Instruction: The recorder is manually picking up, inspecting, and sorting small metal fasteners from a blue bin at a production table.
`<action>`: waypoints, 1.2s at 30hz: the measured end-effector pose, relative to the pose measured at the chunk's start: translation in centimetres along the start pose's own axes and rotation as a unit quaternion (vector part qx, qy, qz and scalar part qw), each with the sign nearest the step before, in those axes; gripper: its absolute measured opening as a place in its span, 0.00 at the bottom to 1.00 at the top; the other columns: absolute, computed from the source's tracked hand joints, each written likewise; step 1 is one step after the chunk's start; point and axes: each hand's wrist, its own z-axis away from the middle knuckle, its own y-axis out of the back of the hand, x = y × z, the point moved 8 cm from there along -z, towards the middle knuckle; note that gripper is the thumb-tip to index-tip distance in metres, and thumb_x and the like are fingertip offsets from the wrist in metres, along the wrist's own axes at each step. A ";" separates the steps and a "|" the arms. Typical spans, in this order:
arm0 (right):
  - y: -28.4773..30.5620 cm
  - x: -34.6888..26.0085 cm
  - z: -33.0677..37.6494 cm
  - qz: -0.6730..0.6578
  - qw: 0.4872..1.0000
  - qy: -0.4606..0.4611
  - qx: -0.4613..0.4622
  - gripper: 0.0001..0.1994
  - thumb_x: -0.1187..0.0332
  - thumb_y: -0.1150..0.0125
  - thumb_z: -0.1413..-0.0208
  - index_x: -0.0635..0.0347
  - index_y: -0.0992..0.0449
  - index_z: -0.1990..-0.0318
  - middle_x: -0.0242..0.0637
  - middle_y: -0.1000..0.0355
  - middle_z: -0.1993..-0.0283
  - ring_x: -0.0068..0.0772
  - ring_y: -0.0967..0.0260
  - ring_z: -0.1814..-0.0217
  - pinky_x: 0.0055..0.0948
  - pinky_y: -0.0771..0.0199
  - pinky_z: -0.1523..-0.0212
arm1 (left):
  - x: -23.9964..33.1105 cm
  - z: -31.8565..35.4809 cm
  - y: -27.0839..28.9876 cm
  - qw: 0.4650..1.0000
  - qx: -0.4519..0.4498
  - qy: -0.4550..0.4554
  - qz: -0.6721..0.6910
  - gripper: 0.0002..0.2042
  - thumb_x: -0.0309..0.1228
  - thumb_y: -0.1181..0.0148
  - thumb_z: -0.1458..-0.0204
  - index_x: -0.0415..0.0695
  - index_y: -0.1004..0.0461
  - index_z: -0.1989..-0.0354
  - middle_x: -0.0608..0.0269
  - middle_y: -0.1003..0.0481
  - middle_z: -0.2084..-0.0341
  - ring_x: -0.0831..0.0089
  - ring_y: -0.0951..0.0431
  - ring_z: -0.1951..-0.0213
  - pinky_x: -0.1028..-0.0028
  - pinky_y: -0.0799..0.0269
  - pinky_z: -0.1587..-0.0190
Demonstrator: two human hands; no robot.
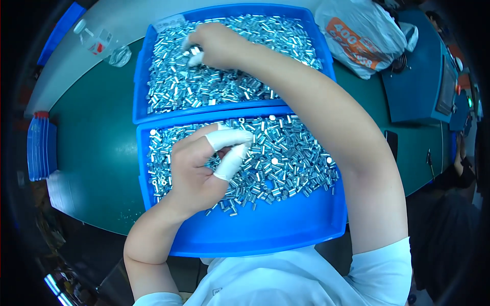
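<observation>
Two blue plastic trays hold heaps of small shiny metal cylinders, some with ring-like ends. Over the near tray [255,227], my left hand [199,166] has white finger cots; its thumb and forefinger tips press together, and whatever they pinch is too small or hidden. My right hand [217,47] reaches across to the far tray [142,76], low over the metal cylinders [265,41]. Its cotted thumb and forefinger stand apart, with shiny cylinders showing in the gap; whether any are gripped is unclear. More metal cylinders [291,173] lie in the near tray, mostly toward its far side.
The trays sit on a green tabletop [92,158]. A clear bottle [94,38] lies at the far left, and stacked blue bins [42,148] stand at the left edge. At the right are a white plastic bag [360,35], a blue machine [416,71] and a dark phone [391,143].
</observation>
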 end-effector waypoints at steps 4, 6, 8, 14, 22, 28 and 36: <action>1.1 2.2 0.0 -0.028 0.996 -0.074 -0.040 0.16 0.56 0.28 0.49 0.49 0.16 0.55 0.40 0.22 0.55 0.47 0.24 0.49 0.44 0.24 0.49 | -0.6 0.3 -0.1 0.999 0.009 0.027 0.017 0.10 0.16 0.41 0.43 0.38 0.20 0.55 0.56 0.20 0.64 0.75 0.20 0.66 0.78 0.25 0.67; 2.6 3.5 1.8 0.007 0.999 -0.035 -0.005 0.14 0.58 0.28 0.49 0.50 0.16 0.56 0.41 0.21 0.56 0.47 0.23 0.51 0.42 0.24 0.50 | -0.7 0.1 -0.1 0.999 0.005 0.030 0.015 0.09 0.17 0.41 0.43 0.38 0.20 0.55 0.56 0.19 0.64 0.74 0.20 0.66 0.77 0.24 0.66; 4.2 5.3 4.4 0.007 0.995 -0.073 -0.061 0.14 0.59 0.28 0.49 0.51 0.16 0.57 0.42 0.20 0.57 0.46 0.22 0.53 0.41 0.23 0.50 | -0.4 0.1 0.0 1.000 -0.003 0.019 0.010 0.09 0.17 0.40 0.43 0.38 0.19 0.56 0.57 0.19 0.66 0.74 0.20 0.66 0.77 0.25 0.66; 9.8 8.6 11.7 0.052 0.979 -0.193 -0.040 0.20 0.53 0.30 0.46 0.53 0.18 0.51 0.43 0.20 0.57 0.44 0.21 0.55 0.39 0.22 0.53 | 0.0 0.1 0.2 1.000 -0.011 0.018 -0.004 0.09 0.17 0.38 0.45 0.38 0.19 0.57 0.57 0.18 0.67 0.75 0.21 0.68 0.76 0.27 0.65; 4.8 1.2 9.2 -0.020 0.998 -0.055 -0.024 0.13 0.66 0.29 0.49 0.56 0.17 0.55 0.43 0.25 0.58 0.49 0.26 0.51 0.44 0.27 0.48 | 0.0 0.1 -0.8 1.000 -0.019 0.023 0.002 0.09 0.17 0.38 0.45 0.39 0.19 0.56 0.58 0.19 0.66 0.77 0.21 0.68 0.77 0.27 0.66; 4.6 5.1 6.8 -0.016 0.993 -0.115 -0.022 0.09 0.66 0.32 0.45 0.52 0.15 0.57 0.41 0.22 0.55 0.46 0.25 0.48 0.43 0.26 0.46 | -1.8 0.3 -0.8 0.999 -0.017 0.049 -0.015 0.10 0.16 0.42 0.42 0.38 0.21 0.54 0.57 0.20 0.62 0.76 0.21 0.64 0.78 0.25 0.64; 12.6 -1.7 16.6 -0.128 0.980 -0.145 0.047 0.07 0.70 0.32 0.44 0.60 0.17 0.59 0.41 0.20 0.63 0.34 0.23 0.64 0.30 0.26 0.64 | -1.8 -0.2 0.1 0.996 0.012 0.062 -0.061 0.11 0.18 0.34 0.49 0.39 0.19 0.57 0.60 0.21 0.68 0.73 0.22 0.70 0.75 0.27 0.65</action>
